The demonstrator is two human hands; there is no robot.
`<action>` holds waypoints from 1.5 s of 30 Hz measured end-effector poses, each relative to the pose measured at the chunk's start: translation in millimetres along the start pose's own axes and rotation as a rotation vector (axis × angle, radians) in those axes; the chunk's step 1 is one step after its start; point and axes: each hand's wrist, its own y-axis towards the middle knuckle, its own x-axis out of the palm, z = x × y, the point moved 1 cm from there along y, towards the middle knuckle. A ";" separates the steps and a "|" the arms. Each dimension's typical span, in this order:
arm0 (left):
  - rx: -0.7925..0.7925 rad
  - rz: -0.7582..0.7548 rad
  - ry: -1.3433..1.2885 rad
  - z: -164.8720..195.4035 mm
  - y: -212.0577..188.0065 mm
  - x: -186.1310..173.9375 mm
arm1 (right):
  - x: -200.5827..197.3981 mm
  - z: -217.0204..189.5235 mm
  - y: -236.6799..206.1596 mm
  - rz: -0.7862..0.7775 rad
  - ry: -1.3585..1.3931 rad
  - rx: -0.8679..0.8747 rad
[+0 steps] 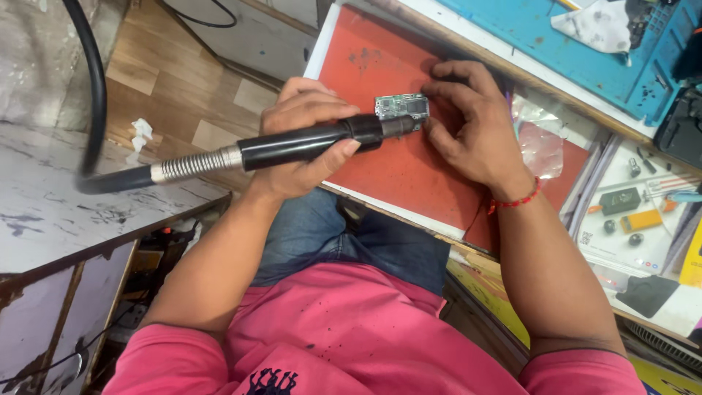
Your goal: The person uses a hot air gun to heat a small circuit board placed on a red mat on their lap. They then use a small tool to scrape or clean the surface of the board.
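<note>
Head view, looking down over pink shirt point(351, 329) and blue jeans point(351, 234). Left hand point(303, 139) wrapping fully around black handpiece point(307, 143): smooth, matte, cylindrical, ending rearward in ribbed metal spring collar point(196, 162) and thick black hose point(93, 80) curving up and out of frame. Handpiece long axis running nearly level across frame, rising slightly toward nozzle; nozzle pointing at lower edge of circuit board point(401, 107), contact or small gap impossible to tell. Circuit board: small, flat, rectangular, greenish-grey with tiny silvery components, long axis lying roughly in line with handpiece, resting on red mat point(395, 168). Mat looking rubbery, smooth, with dark smudges near far edge. Right hand point(468, 124) resting curled on mat, fingertips pressing against right end of board, gripping nothing. Red bead bracelet point(515, 200) circling right wrist. Blue mat point(570, 44) lying beyond.
</note>
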 end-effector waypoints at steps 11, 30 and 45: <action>-0.090 0.055 -0.005 -25.2 38.4 -18.7 | 2.4 -2.1 51.6 -0.019 -0.025 0.019; -0.135 0.073 -0.063 -84.1 31.4 -15.0 | 44.9 40.5 70.7 -0.018 -0.042 0.003; -0.087 0.037 -0.078 -63.0 11.1 -12.1 | 39.8 27.6 47.6 -0.011 -0.026 -0.025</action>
